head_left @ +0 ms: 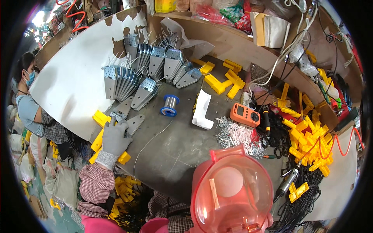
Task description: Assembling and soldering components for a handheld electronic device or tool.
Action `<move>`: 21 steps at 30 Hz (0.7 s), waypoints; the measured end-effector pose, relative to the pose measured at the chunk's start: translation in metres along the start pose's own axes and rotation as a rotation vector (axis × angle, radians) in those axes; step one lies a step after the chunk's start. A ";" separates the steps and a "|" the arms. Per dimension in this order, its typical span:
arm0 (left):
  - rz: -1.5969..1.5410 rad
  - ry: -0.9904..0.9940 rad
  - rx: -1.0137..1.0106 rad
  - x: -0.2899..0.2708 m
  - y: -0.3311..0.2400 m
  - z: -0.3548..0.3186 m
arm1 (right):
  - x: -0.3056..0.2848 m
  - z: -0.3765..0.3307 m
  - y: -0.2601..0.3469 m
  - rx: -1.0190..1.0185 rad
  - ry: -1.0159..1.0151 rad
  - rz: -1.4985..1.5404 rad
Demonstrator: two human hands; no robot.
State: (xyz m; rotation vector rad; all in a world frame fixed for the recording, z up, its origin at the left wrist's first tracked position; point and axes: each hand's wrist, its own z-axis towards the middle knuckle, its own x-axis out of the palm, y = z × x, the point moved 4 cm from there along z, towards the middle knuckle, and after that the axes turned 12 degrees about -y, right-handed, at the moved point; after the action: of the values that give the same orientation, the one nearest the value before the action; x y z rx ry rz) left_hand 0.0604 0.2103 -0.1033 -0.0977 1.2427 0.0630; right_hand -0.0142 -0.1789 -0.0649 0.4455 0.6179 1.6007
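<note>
- left hand (pixel 115 136) in a grey knit glove, forearm in a checked sleeve coming up from the lower left, wrist about straight, palm down.
- fingers (pixel 113 123) lie close together and stretched forward, tips resting on a small perforated metal plate (pixel 117 116); thumb out to the right, touching a flat grey metal bracket (pixel 134 124). no pinch visible, hand lies flat on top.
- under the palm sits a yellow plastic strip (pixel 98 140), long axis running lower left to upper right along the left table edge; more yellow pieces poke out above and below the hand.
- the bracket lies flat on the grey table (pixel 175 147), long axis tilted, narrow end toward the upper right, wide end near the thumb.
- right hand not in view; cannot tell its fingers.
- rows of the same brackets (pixel 128 83) stand stacked further up, perforated ends up.
- blue solder spool (pixel 169 105) just right of them, wire trailing down the table.
- orange meter (pixel 244 115) and a pile of small white tubes (pixel 237 135) well right.
- pink translucent jug (pixel 229 190) close to the camera, bottom centre.
</note>
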 end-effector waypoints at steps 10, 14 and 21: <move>-0.144 -0.278 -0.199 -0.053 0.035 -0.100 | 0.004 -0.001 0.012 -0.025 0.017 0.014; 0.090 -0.283 -0.036 -0.040 0.037 -0.119 | 0.021 0.001 0.014 -0.044 0.044 0.058; 0.280 -0.379 -0.017 -0.025 0.057 -0.110 | 0.027 -0.003 0.018 -0.037 0.076 0.069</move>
State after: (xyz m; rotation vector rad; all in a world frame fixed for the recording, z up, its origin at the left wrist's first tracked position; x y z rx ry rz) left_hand -0.0570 0.2554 -0.1172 0.0721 0.8695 0.3211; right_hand -0.0334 -0.1537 -0.0581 0.3839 0.6349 1.6986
